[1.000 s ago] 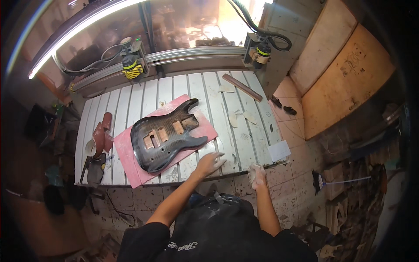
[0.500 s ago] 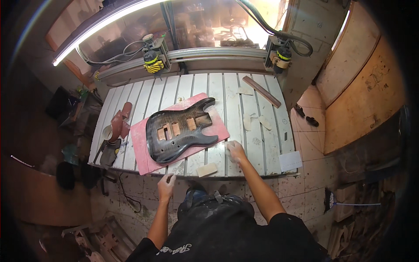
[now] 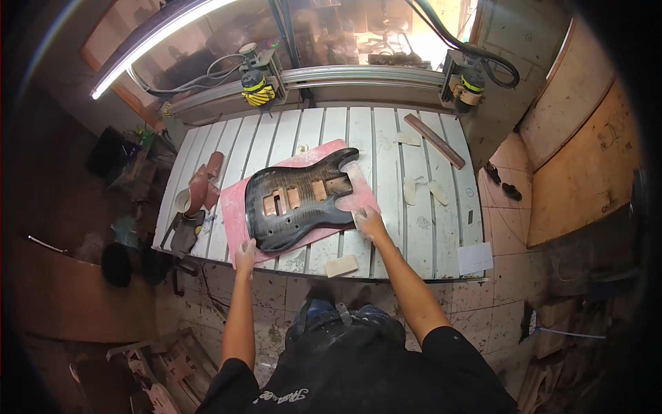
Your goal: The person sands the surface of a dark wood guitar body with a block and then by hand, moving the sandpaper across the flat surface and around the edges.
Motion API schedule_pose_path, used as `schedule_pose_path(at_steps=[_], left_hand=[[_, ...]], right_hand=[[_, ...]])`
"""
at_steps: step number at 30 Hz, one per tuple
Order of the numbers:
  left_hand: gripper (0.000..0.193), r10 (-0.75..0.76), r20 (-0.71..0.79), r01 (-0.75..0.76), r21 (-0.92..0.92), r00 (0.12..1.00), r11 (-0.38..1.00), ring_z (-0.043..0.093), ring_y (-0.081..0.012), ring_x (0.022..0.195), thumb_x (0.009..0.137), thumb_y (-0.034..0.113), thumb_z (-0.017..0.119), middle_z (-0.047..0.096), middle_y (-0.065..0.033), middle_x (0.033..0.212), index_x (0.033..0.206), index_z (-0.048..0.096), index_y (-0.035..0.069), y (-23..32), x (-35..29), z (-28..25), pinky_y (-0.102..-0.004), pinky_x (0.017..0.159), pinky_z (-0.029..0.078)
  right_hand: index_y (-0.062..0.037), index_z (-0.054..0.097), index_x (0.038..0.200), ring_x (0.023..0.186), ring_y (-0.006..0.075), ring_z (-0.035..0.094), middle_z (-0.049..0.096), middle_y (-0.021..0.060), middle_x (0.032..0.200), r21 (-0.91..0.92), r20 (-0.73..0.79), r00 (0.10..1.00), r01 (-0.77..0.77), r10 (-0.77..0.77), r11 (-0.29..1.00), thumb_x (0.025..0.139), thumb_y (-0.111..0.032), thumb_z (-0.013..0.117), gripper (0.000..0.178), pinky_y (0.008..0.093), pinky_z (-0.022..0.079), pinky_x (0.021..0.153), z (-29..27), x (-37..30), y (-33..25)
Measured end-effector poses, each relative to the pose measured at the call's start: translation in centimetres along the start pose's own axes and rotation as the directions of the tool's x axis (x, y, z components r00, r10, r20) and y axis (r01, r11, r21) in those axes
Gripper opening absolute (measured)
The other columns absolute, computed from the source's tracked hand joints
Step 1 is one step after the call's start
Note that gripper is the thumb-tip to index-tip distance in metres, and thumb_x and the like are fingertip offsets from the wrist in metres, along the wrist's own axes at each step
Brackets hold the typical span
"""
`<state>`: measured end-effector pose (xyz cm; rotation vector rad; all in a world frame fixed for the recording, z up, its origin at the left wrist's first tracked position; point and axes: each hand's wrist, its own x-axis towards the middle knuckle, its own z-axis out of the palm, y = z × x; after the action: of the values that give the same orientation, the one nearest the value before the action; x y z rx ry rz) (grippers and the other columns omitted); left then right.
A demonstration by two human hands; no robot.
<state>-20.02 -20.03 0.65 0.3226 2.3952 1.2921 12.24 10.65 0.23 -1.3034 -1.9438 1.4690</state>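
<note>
A dark, grey-black electric guitar body (image 3: pixel 303 205) with bare wood cavities lies face up, tilted across a pink sheet (image 3: pixel 236 215) on the slatted table (image 3: pixel 452 228). My left hand (image 3: pixel 245 255) is at the body's lower left corner, fingers closed against its edge and over the sheet. At the tip of the lower right horn, my right hand (image 3: pixel 369 222) is closed with thumb and fingers around it. The undersides of both grips are hidden. Just below the body, a pale rectangular block (image 3: pixel 340 266) rests near the table's front edge.
Reddish sandpaper (image 3: pixel 205 183) and a dark tool (image 3: pixel 185 234) lie at the table's left. A brown wooden strip (image 3: pixel 434 141), pale scraps (image 3: pixel 437 193) and a white paper (image 3: pixel 476 258) are on the right. A metal rail (image 3: pixel 365 76) with machine heads spans the back.
Both my hands have moved in to the guitar body and closed on it, the left going up and the right slightly up. The view has shifted a little; the body and sheet lie as before.
</note>
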Motion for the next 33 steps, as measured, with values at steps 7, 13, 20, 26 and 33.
schedule_pose_path(at_steps=[7, 13, 20, 26, 33], left_hand=[[0.090, 0.091, -0.083, -0.063, 0.291, 0.992, 0.955, 0.061, -0.0485, 0.135, 0.093, 0.061, 0.073, 0.065, -0.0329, 0.142, 0.150, 0.055, -0.007, 5.1, 3.5, 6.0, -0.0535, 0.114, 0.047], [0.099, 0.212, -0.077, -0.144, 0.509, 0.974, 0.849, 0.057, -0.0514, 0.133, 0.090, 0.070, 0.073, 0.063, -0.0314, 0.142, 0.153, 0.050, -0.003, 7.9, 7.9, 8.2, -0.0602, 0.112, 0.045], [0.098, 0.379, -0.018, -0.281, 0.638, 0.925, 0.717, 0.058, -0.0480, 0.134, 0.090, 0.078, 0.068, 0.061, -0.0267, 0.148, 0.157, 0.053, 0.009, 11.8, 12.4, 11.6, -0.0597, 0.113, 0.044], [0.104, 0.260, -0.046, -0.164, 0.667, 0.965, 0.726, 0.059, -0.0472, 0.130, 0.082, 0.087, 0.068, 0.062, -0.0292, 0.138, 0.158, 0.056, 0.017, 13.4, 10.8, 11.0, -0.0585, 0.110, 0.045], [0.102, 0.245, -0.196, -0.062, 0.648, 0.950, 0.759, 0.058, -0.0471, 0.129, 0.084, 0.082, 0.071, 0.062, -0.0314, 0.136, 0.158, 0.055, 0.015, 11.8, 5.6, 12.9, -0.0597, 0.109, 0.044]], right_hand=[[0.0049, 0.069, 0.113, 0.110, 0.0447, 0.070, 0.072, 0.0265, 0.116, -0.137, -0.116, 0.986, 0.105, -0.121, 0.985, 0.102, -0.024, 0.072, 0.031, 0.0491, 0.054, 0.098, 1.7, -5.4, 2.6], [0.0012, 0.071, 0.114, 0.103, 0.0407, 0.069, 0.070, 0.0239, 0.105, -0.106, -0.185, 0.976, 0.097, -0.115, 0.990, 0.102, -0.020, 0.073, 0.024, 0.0461, 0.054, 0.092, 0.7, -8.5, -1.7], [0.0018, 0.069, 0.115, 0.105, 0.0401, 0.068, 0.070, 0.0211, 0.107, -0.163, -0.291, 0.946, 0.097, -0.142, 0.982, 0.100, -0.019, 0.075, 0.026, 0.0455, 0.053, 0.094, 3.5, -4.9, -5.7], [0.0023, 0.067, 0.110, 0.108, 0.0408, 0.066, 0.069, 0.0219, 0.108, -0.315, -0.277, 0.941, 0.104, -0.196, 0.943, 0.100, -0.018, 0.074, 0.023, 0.0488, 0.051, 0.095, 7.1, -2.8, -5.3], [0.0009, 0.064, 0.103, 0.101, 0.0397, 0.065, 0.067, 0.0201, 0.100, -0.365, -0.403, 0.900, 0.007, -0.165, 0.931, 0.098, -0.014, 0.077, 0.020, 0.0493, 0.051, 0.092, 4.4, -0.5, -4.9]])
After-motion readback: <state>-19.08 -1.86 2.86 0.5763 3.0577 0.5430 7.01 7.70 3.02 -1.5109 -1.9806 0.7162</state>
